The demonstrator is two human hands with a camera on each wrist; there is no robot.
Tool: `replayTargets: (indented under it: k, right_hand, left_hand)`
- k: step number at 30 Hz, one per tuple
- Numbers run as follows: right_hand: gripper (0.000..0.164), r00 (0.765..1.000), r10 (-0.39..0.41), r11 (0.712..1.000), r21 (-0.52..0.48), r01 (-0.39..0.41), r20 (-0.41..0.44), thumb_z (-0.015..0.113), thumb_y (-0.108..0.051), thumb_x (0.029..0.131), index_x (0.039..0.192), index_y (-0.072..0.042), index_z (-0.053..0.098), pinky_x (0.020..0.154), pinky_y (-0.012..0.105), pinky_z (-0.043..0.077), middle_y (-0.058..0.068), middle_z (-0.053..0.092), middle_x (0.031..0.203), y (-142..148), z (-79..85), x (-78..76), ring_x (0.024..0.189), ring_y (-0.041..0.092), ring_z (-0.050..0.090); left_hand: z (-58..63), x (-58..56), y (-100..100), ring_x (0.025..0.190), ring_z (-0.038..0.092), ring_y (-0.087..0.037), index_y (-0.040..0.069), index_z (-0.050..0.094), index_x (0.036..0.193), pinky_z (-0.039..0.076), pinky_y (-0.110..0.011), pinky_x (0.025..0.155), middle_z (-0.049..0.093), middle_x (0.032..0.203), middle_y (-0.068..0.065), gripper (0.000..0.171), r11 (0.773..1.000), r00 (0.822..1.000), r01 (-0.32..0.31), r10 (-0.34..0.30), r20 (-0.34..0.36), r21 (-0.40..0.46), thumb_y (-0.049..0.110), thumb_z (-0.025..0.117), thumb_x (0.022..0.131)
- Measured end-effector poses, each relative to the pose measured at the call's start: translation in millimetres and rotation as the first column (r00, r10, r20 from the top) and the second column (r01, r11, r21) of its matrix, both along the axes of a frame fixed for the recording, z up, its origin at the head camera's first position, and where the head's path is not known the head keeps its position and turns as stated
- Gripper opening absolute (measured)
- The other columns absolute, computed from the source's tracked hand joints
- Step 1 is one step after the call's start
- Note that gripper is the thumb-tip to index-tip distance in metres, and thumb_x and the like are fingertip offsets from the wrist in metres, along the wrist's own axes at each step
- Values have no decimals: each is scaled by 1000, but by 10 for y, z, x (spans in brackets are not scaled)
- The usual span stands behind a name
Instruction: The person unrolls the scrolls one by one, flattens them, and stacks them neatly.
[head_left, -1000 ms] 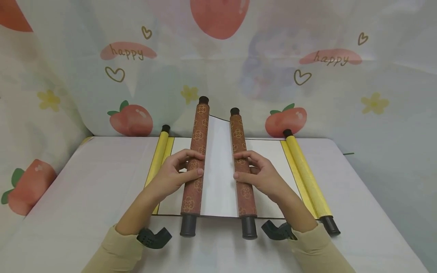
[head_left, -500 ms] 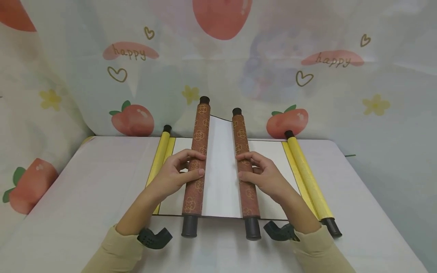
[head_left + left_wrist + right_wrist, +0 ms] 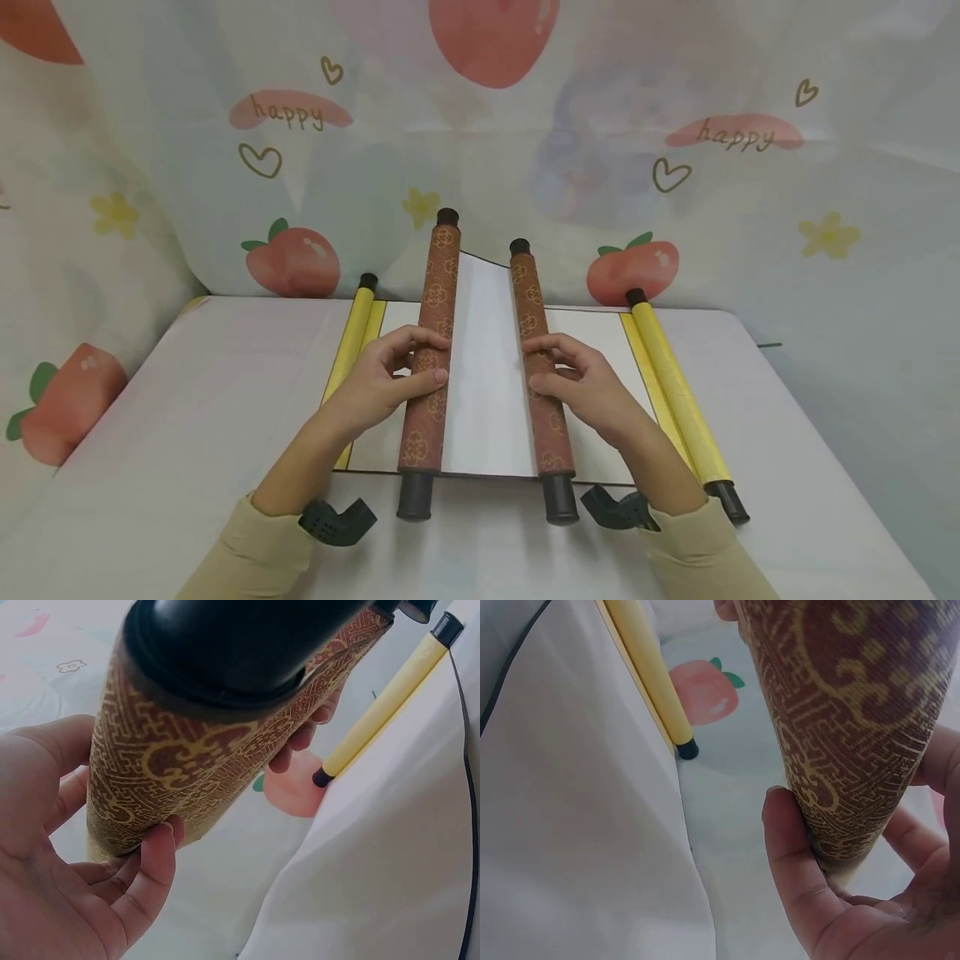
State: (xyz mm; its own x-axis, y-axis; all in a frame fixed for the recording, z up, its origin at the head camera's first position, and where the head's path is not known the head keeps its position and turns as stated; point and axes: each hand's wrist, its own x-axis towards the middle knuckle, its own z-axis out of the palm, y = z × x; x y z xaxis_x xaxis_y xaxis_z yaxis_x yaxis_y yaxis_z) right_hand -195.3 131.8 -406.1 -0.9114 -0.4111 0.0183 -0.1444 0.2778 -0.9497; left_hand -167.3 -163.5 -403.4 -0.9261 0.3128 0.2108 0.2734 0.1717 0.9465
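A brown scroll with gold patterning is partly unrolled, held up above the table with white paper [image 3: 487, 367] between its two rollers. My left hand [image 3: 378, 379] grips its left roller [image 3: 435, 292] around the middle, thumb and fingers curled about it. On the right roller [image 3: 531, 308], my right hand [image 3: 588, 383] has the same kind of hold. Both rollers end in black knobs. Close up, the left wrist view shows the patterned roll [image 3: 187, 765] and its black knob; the right wrist view shows fingers [image 3: 791, 855] cupped under the other roll [image 3: 855, 697].
Beneath the brown scroll, a second scroll lies spread on the white table [image 3: 187, 400]. Its yellow rollers [image 3: 351, 346] [image 3: 682, 383] stand left and right of my hands. A fruit-print cloth [image 3: 480, 150] hangs behind. Dark curved pieces [image 3: 337, 523] sit at both wrists.
My right hand has moved slightly right with its roller, so the white strip between the brown rollers is a little wider. The left hand has stayed nearly in place.
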Motion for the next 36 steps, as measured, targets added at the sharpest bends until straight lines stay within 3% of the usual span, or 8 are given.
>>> replayTargets:
  k: [6, 15, 26, 36]
  right_hand:
    - [40, 1000, 1, 1000, -8, -1, 5, 61, -7, 93, 133, -11, 57, 79, 32, 52, 15, 52, 130, -1, -8, -4, 98, 23, 60]
    - [44, 999, 11, 1000, -22, -11, 34, 74, -16, 90, 130, -13, 56, 75, 31, 54, 14, 52, 131, 4, -24, -9, 93, 23, 62]
    - [37, 999, -24, 1000, -3, 24, -40, 58, -6, 95, 131, -7, 58, 83, 30, 51, 14, 55, 132, 25, -9, -35, 105, 26, 56]
    - [39, 1000, -14, 999, -38, 14, 3, 71, -15, 93, 128, -8, 57, 72, 28, 53, 11, 54, 122, 14, -9, -8, 84, 18, 60]
  left_hand:
    - [10, -1, -5, 94, 56, -28, 15, 64, 123, 51, -32, 68, 60, 123, -7, 33, 1000, 1000, -3, 3, -12, -7, 14, 72, 91]
    - [9, -7, -16, 96, 57, -27, 14, 64, 123, 52, -34, 69, 59, 124, -7, 33, 1000, 1000, 0, 0, -14, -8, 14, 72, 91]
    - [4, -12, -52, 97, 56, -28, 16, 63, 123, 54, -34, 69, 59, 122, -6, 33, 999, 999, -33, 33, 12, 2, 14, 73, 91]
    - [37, -6, -72, 102, 56, -29, 13, 63, 123, 57, -38, 72, 60, 124, -9, 32, 999, 999, -34, 34, -1, 7, 12, 72, 91]
